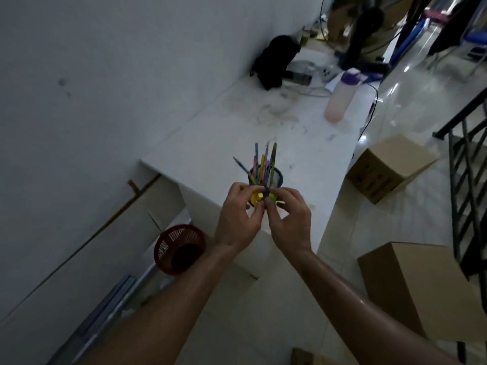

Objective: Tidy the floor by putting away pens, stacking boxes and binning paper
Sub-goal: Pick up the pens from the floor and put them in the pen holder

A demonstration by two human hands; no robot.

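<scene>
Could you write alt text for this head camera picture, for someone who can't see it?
Two bare hands, left hand and right hand, pinch small yellow and green pieces above a white table, just in front of a dark pen holder full of pens. Cardboard boxes and a red basket sit on the floor.

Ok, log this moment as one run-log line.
left hand: pinching yellow piece | right hand: pinching green piece | pen cup: on table, behind hands | boxes: unstacked

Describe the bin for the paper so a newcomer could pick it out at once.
Find the white table along the wall. On the floor by its near left corner stands a round red mesh basket, open at the top. Nothing else nearby is red; the cardboard boxes are brown.
</scene>
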